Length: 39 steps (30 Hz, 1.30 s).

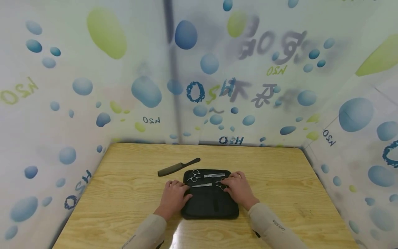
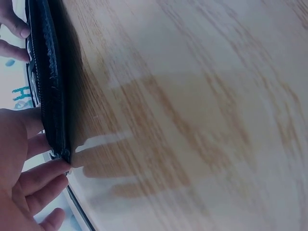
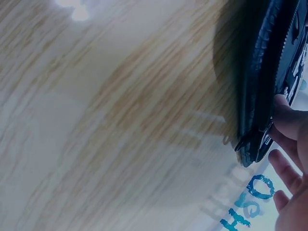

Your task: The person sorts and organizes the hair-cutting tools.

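An opened black zip case (image 1: 205, 204) lies on the table between my two hands. In its far half are two pairs of silver scissors: the thinning scissors (image 1: 214, 175), handles to the left, and below them straight scissors (image 1: 202, 185), handles to the right. My left hand (image 1: 174, 197) rests at the left edge, thumb over the lining; the left wrist view shows its fingers at the zipped rim (image 2: 53, 96). At the right edge, my right hand (image 1: 240, 189) touches the straight scissors' handles, partly covering them. The right wrist view shows its thumb (image 3: 288, 118) inside the rim.
A dark comb (image 1: 174, 168) with a handle lies behind the case, to its left. The wooden table (image 1: 280, 200) meets printed wall sheets (image 1: 149, 69) at the back and along both sides.
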Available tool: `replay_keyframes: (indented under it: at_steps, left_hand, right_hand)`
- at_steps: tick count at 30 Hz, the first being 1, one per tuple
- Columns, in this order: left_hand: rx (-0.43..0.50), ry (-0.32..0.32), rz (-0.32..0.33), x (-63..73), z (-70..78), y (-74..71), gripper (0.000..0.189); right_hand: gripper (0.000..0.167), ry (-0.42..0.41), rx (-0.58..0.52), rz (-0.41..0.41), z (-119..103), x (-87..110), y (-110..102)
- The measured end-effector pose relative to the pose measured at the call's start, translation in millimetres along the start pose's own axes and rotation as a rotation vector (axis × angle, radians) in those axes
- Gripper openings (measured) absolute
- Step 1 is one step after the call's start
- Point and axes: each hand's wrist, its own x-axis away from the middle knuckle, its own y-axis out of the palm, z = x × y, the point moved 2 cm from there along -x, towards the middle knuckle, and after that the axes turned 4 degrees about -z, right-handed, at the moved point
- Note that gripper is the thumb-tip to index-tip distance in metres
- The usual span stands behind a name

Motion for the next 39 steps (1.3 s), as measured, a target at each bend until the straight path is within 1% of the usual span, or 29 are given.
replay_keyframes:
  at_steps: [5,12,16,20,25,34,39]
  left_hand:
    - [-0.005,0.001,0.005,2.0,1.6,-0.3,0.031]
    - [-0.008,0.0,0.018,3.4,1.9,0.8,0.03]
    - [-0.004,0.002,0.028,3.2,1.3,2.2,0.03]
    - [0.001,0.002,0.038,2.9,0.7,3.5,0.03]
    - [0.006,0.0,0.042,2.8,-0.3,4.3,0.03]
    - [0.012,0.013,0.078,3.6,-1.2,4.6,0.029]
    - [0.011,0.011,0.077,3.9,-1.1,4.0,0.029]
  right_hand:
    - [0.028,0.004,0.003,0.007,-0.7,1.2,0.6]
    - [0.028,-0.028,0.022,0.038,-1.3,1.2,3.3]
    - [0.028,-0.02,0.01,0.027,-2.6,0.0,4.7]
    - [0.026,-0.007,0.025,0.016,-3.7,-1.2,5.6]
    - [0.027,-0.01,0.029,0.024,-5.2,-1.4,4.2]
    - [0.027,-0.011,0.028,0.029,-5.3,-1.4,5.1]
    - [0.028,-0.003,0.026,0.018,-5.1,-1.2,6.2]
